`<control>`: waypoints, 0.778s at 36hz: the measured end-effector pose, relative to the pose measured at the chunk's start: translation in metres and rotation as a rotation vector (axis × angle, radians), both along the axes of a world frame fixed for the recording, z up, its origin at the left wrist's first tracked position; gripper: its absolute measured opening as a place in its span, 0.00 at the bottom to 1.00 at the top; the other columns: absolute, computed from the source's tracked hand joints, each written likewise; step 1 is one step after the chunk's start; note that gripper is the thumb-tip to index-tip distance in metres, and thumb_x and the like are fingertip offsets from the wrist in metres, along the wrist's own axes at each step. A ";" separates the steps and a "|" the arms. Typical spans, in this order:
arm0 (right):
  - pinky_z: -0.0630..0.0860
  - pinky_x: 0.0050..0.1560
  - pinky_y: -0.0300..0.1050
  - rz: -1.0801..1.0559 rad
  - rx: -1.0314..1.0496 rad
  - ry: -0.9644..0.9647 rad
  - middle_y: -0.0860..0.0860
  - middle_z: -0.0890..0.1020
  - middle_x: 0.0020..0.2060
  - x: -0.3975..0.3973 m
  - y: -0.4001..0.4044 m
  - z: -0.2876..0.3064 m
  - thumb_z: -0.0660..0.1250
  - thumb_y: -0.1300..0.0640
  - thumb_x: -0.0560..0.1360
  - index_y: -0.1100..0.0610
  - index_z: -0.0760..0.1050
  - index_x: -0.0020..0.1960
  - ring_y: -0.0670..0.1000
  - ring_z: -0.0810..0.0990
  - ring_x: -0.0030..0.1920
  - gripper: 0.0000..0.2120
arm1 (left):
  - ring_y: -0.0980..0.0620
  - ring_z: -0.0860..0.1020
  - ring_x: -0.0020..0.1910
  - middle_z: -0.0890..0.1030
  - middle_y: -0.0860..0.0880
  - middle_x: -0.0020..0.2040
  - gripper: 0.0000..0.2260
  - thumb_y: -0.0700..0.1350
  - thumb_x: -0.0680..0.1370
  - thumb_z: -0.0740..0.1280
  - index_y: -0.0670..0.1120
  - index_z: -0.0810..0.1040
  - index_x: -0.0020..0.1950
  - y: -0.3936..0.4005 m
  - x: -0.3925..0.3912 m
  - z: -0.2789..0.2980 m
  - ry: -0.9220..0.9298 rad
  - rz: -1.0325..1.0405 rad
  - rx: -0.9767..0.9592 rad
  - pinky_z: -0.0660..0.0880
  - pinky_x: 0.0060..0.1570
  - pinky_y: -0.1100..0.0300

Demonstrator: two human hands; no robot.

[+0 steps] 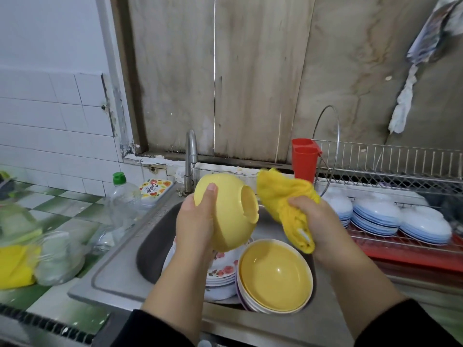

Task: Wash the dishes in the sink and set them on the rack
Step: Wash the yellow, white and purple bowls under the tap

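- Sink (120, 274), near centre: steel basin. Holds a stack of bowls (275, 276), yellow inside, and just left of it a stack of floral plates (223, 269). All of these appear unwashed and left to do.
- Left hand (193, 221), above the sink: grasps a yellow bowl (223, 211) tipped on its side, foot ring turned right, thumb laid over the outer wall. Bowl is plain, glossy, pale yellow; no soap foam visible on it.
- Right hand (315, 221), just right of the bowl: clenched round a bunched yellow cloth (283, 196), which sits close to the bowl's foot but apart from it.
- Step judged in hand: wiping this bowl's outside; rinsing and racking remain.
- Rack (390, 156), right and farther: wire frame with stacks of white-and-blue dishes (375, 216) face down, so a good share looks done. A red cup (304, 156) stands at its left end.
- Tap (191, 156), far centre: possibly running a thin stream; too faint to be sure.
- Counter, left: clear bottle (122, 199) with green cap; blurred items nearer.
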State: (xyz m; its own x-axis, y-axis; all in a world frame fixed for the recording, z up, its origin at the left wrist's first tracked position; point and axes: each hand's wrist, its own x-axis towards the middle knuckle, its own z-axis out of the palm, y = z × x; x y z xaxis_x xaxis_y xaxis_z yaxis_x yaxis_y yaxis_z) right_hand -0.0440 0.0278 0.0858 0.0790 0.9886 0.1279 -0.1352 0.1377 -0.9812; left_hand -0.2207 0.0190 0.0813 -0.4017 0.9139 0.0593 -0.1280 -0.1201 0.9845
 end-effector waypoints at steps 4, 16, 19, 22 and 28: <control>0.79 0.50 0.45 0.050 0.158 0.080 0.47 0.85 0.43 -0.012 -0.001 0.019 0.63 0.51 0.76 0.51 0.77 0.51 0.46 0.83 0.45 0.08 | 0.52 0.72 0.40 0.75 0.49 0.42 0.15 0.58 0.79 0.58 0.47 0.73 0.48 0.001 0.003 0.003 0.216 0.019 0.036 0.66 0.33 0.60; 0.71 0.58 0.45 0.180 -0.125 -0.525 0.47 0.80 0.49 -0.023 0.024 0.039 0.61 0.35 0.74 0.50 0.77 0.48 0.50 0.78 0.54 0.19 | 0.52 0.70 0.34 0.73 0.51 0.32 0.20 0.55 0.81 0.55 0.46 0.70 0.33 -0.018 0.014 0.011 0.374 -0.067 0.085 0.64 0.32 0.58; 0.72 0.57 0.47 0.092 0.249 -0.759 0.47 0.81 0.48 -0.036 0.019 0.031 0.62 0.37 0.74 0.50 0.78 0.50 0.50 0.78 0.53 0.18 | 0.47 0.74 0.38 0.77 0.46 0.36 0.20 0.54 0.82 0.55 0.45 0.73 0.36 -0.015 0.009 0.009 0.392 -0.064 0.070 0.68 0.38 0.56; 0.73 0.54 0.45 0.087 0.516 -0.954 0.46 0.80 0.50 -0.046 0.012 0.024 0.63 0.36 0.70 0.49 0.77 0.52 0.46 0.77 0.53 0.20 | 0.42 0.77 0.44 0.81 0.40 0.41 0.20 0.52 0.82 0.55 0.40 0.77 0.41 -0.013 0.008 0.012 0.441 -0.100 0.086 0.72 0.46 0.50; 0.74 0.55 0.45 0.238 -0.108 -0.280 0.46 0.82 0.49 -0.020 0.011 0.023 0.65 0.36 0.69 0.45 0.76 0.49 0.48 0.80 0.50 0.15 | 0.49 0.69 0.34 0.71 0.53 0.27 0.23 0.57 0.80 0.57 0.47 0.70 0.28 -0.019 0.006 0.009 0.237 -0.069 0.020 0.64 0.39 0.55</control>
State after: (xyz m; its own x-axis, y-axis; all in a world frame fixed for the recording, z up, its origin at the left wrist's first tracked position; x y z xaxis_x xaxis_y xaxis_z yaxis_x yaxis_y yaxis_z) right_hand -0.0642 0.0386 0.1085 -0.1782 0.9840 0.0064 0.1248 0.0291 -0.9918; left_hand -0.2151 -0.0003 0.0907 -0.3109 0.9364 0.1627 0.0978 -0.1388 0.9855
